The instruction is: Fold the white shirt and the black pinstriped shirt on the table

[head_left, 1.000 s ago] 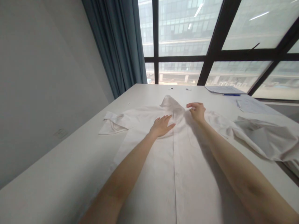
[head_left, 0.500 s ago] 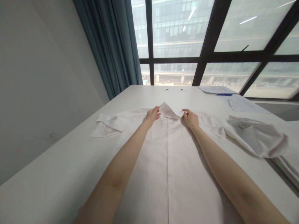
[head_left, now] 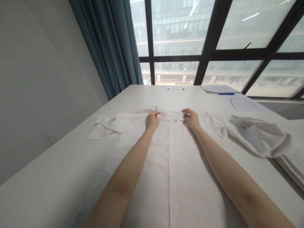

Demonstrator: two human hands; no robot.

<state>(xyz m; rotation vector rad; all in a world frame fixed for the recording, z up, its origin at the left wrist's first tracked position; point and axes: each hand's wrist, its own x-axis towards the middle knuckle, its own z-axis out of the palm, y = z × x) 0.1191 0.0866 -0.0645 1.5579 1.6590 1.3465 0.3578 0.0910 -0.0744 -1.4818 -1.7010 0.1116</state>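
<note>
A white button-up shirt (head_left: 156, 177) lies spread face up on the table, its front placket running down the middle toward me. Its collar (head_left: 171, 115) stretches flat between my two hands at the far end. My left hand (head_left: 153, 120) is closed on the left end of the collar, thumb and fingers pinched together. At the other end, my right hand (head_left: 192, 119) pinches the collar's right side. The left sleeve (head_left: 105, 127) lies folded out on the table, while the right sleeve (head_left: 261, 136) is bunched up.
The white table (head_left: 71, 152) runs up to a grey wall on the left and a window at the back. Papers (head_left: 218, 89) and a blue pen (head_left: 226, 93) rest at the far right. A stack of pale cloth (head_left: 294, 164) sits at the right edge. A blue curtain (head_left: 111, 47) hangs behind.
The collar, which stood up in a peak at the left, now lies straight across. My left hand has come slightly down and closed on its left end; the right hand has barely moved.
</note>
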